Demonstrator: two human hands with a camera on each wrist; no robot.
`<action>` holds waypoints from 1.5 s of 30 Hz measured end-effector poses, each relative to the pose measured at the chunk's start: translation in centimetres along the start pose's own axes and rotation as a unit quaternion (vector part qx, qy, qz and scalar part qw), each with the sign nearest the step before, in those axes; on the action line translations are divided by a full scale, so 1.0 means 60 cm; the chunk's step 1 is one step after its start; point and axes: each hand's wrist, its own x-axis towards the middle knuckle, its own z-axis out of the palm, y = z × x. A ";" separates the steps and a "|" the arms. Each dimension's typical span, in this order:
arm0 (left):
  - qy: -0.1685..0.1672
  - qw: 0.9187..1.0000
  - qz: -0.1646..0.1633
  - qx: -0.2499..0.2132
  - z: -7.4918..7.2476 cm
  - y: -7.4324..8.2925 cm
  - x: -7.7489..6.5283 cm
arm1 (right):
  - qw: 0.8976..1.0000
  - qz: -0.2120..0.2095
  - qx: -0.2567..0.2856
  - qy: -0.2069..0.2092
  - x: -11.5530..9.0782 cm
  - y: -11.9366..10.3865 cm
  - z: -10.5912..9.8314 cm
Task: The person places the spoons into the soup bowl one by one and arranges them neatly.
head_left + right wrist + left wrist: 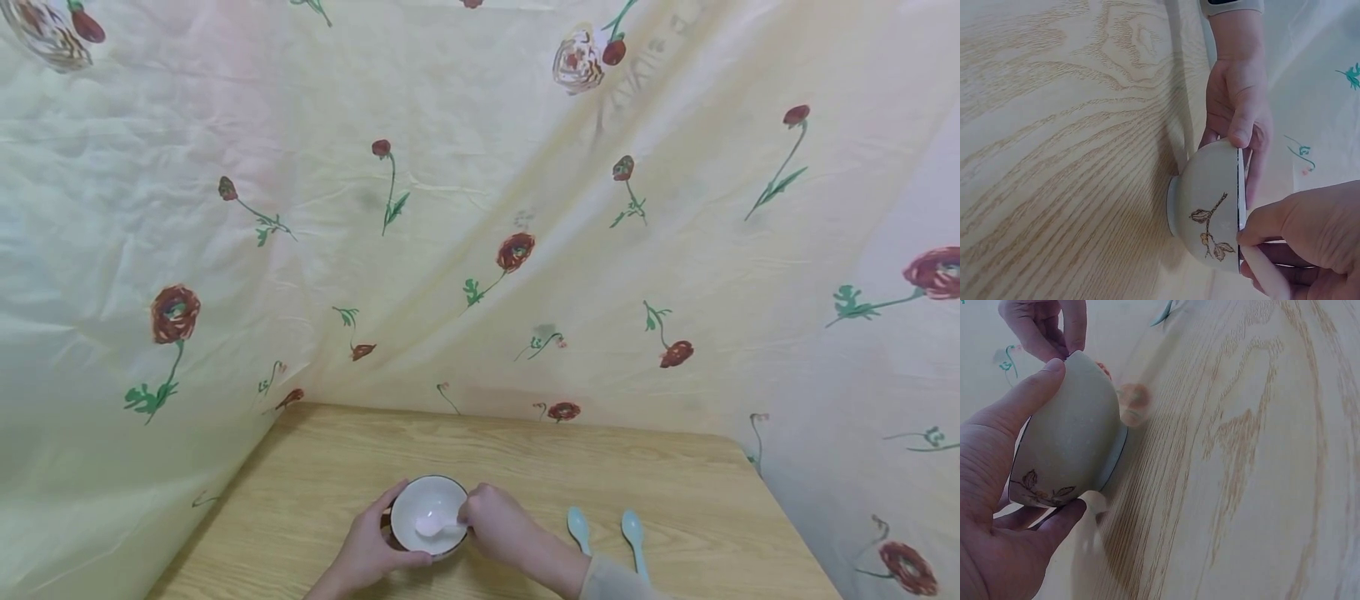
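Note:
A white bowl (pixel 405 510) with a dark rim and a brown leaf pattern stands upright on the wooden table. My left hand (pixel 368 542) grips its left side, thumb at the near rim and fingers around the far side. At the bowl's right rim my right hand (pixel 498 523) pinches the handle of a pale spoon (pixel 431 526), whose head lies inside the bowl. In the right wrist view the spoon handle (pixel 1264 270) sticks out between thumb and fingers. The inside of the bowl is hidden in both wrist views.
Two light blue spoons, a left one (pixel 577 527) and a right one (pixel 633 530), lie on the table (pixel 337 458) to the right of my right forearm. A flowered cloth (pixel 450 208) hangs behind and along both sides of the table.

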 end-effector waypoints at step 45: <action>0.000 1.000 -0.011 -0.016 0.004 0.001 -0.001 | 0.995 0.068 0.070 0.016 -0.019 0.010 -0.025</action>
